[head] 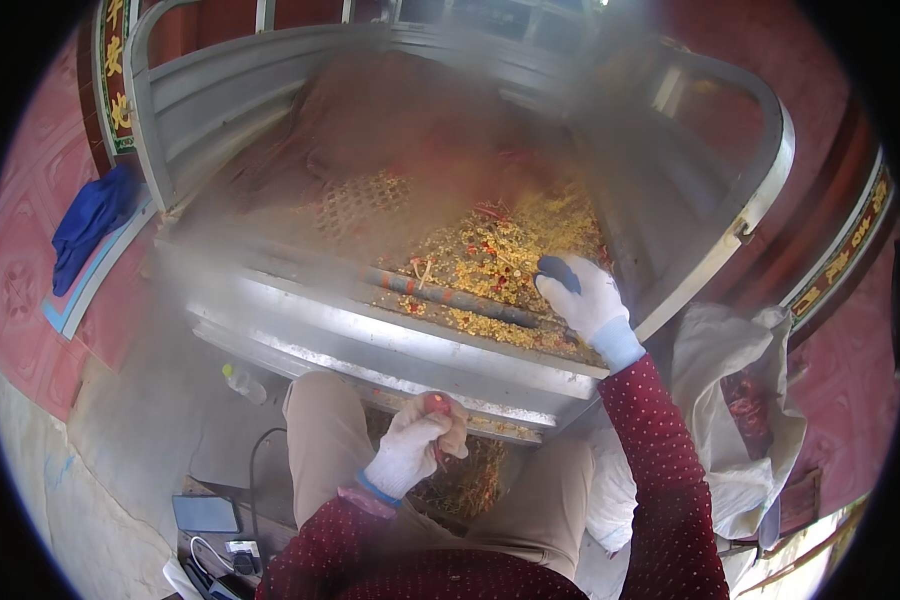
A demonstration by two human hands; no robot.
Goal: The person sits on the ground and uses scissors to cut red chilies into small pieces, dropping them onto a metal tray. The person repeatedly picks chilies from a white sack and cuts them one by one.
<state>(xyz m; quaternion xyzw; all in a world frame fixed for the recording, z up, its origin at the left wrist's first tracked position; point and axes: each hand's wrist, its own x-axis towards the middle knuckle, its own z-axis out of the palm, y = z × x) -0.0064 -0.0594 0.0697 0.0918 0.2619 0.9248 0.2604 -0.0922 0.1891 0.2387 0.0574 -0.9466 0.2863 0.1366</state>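
My left hand [409, 450], in a pale knit glove, is over my lap. Its fingers close around a red dried chili pepper [436, 405], whose top shows a small yellow spot. My right hand [589, 296], also gloved, hovers at or touches the right front of a metal cargo bed [390, 322]. Dark grey-blue material covers its fingertips; whether that is glove coating or a held thing, I cannot tell. Beneath and beside that hand spread yellow chili seeds [487, 247] mixed with red pepper bits. A worn metal rod [450, 292] lies along the bed's front edge.
A white woven sack [720, 360] with red peppers inside stands at the right. To the left are a plastic bottle [244, 384], a smartphone [205, 514] and a blue cloth [94, 225]. Raised metal rails [776, 150] flank the bed. Haze or a lens smear blurs its far part.
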